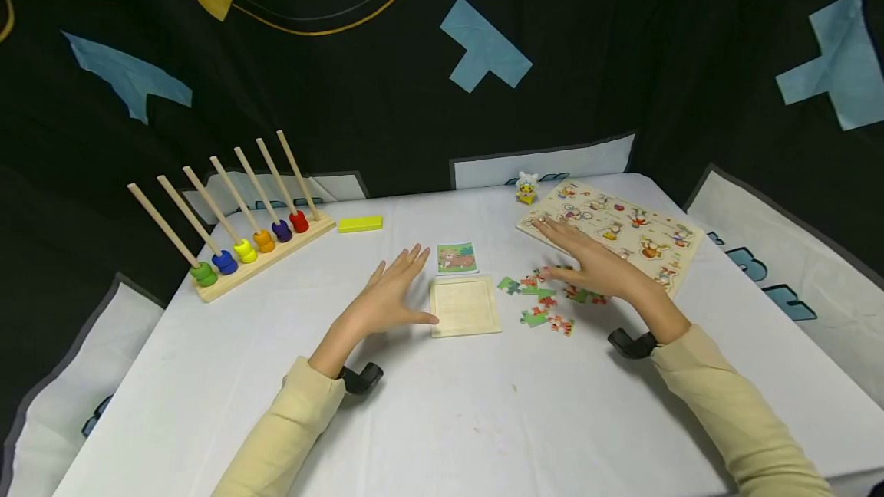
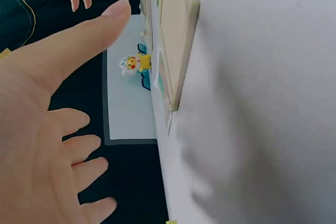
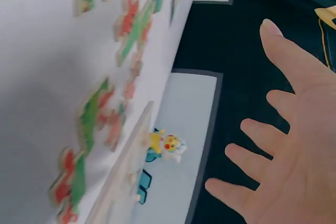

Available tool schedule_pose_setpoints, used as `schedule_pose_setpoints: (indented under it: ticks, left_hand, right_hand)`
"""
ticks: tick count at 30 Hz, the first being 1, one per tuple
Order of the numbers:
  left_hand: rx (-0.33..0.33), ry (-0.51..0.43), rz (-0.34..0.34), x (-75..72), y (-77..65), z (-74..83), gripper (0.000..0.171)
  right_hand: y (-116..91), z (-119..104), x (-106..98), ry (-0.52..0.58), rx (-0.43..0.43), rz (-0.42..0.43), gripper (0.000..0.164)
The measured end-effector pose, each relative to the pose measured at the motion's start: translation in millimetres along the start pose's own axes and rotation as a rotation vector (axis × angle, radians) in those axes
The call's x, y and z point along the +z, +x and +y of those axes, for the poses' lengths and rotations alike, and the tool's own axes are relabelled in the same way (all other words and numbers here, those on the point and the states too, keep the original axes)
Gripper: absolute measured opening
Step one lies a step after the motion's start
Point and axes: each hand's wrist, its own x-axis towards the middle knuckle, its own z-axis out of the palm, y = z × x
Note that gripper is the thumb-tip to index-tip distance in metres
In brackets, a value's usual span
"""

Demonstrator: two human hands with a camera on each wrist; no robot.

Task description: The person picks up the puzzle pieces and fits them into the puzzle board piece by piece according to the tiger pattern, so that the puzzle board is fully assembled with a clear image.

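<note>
My left hand hovers with spread fingers just left of a shallow square wooden tray, holding nothing. The left wrist view shows its thumb apart from the tray edge. Over on the right, my right hand is held above the table with fingers extended, near loose jigsaw pieces in green and red. Part of that pile is hidden beneath the hand. In the right wrist view several pieces lie below the palm. Behind the tray lies a small picture card showing a brown animal.
A wooden peg rack with coloured rings stands at the left, its tall pegs upright. Beside it lies a yellow block. At the back right are a printed wooden puzzle board and a small yellow figurine.
</note>
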Motion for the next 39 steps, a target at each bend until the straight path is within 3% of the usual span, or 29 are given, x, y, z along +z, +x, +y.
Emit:
schedule_pose_setpoints:
  ticks: [8,19,28,39]
  left_hand:
    - [-0.004,-0.113,-0.132,6.4,-0.2,-5.5,0.106]
    - [-0.033,-0.141,-0.252,8.5,1.8,-8.2,0.092]
    - [-0.002,-0.167,-0.277,9.9,1.6,-10.3,0.09]
    - [0.009,-0.176,-0.277,11.9,3.5,-11.8,0.09]
  right_hand:
    - [-2,9,10,0.067,-0.05,-0.043,0.063]
    - [22,10,26,0.073,-0.105,-0.196,0.034]
    - [34,10,33,0.057,-0.119,-0.242,0.034]
    - [38,11,36,0.105,-0.061,-0.273,0.027]
